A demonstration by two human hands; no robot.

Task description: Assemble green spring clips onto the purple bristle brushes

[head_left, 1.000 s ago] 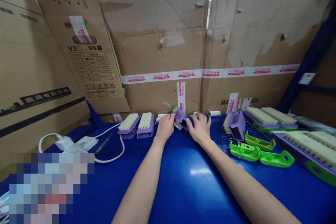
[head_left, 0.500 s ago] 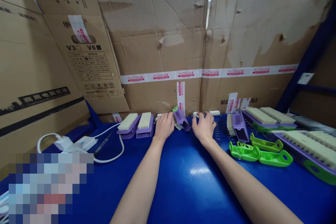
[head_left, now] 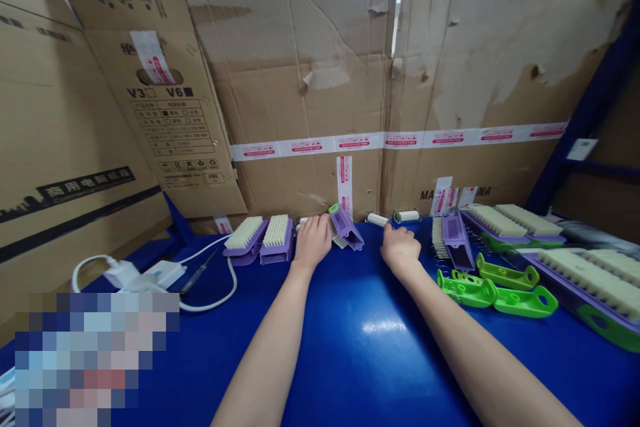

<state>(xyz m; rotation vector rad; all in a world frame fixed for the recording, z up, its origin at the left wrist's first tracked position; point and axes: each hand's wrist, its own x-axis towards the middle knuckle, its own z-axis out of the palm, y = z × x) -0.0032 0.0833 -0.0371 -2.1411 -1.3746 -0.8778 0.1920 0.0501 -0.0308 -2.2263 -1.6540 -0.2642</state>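
Note:
My left hand (head_left: 313,241) rests near the back of the blue table, its fingers bent around the near side of a tilted purple brush (head_left: 349,228) with pale bristles and a green end. The thumb is mostly hidden. A white roller (head_left: 303,221) shows partly behind that hand. On the right, my right hand (head_left: 401,248) is curled, thumb and finger closed at the right end of a slanted white roller (head_left: 377,219). Another white roller (head_left: 407,216) lies just behind it. A purple brush (head_left: 456,240) stands on its side to the right of this hand.
Two purple brushes (head_left: 277,239) sit on the left, beside a white cable and power adapter (head_left: 167,273) and a screwdriver (head_left: 196,277). Several green plastic covers (head_left: 525,301) lie right, near larger bristle brushes (head_left: 595,280). Cardboard (head_left: 310,100) walls the back.
My right hand has moved away from the tilted brush, rightward to the white roller, and its fingers have closed in. The slanted roller now shows plainly. My left hand has stayed in place.

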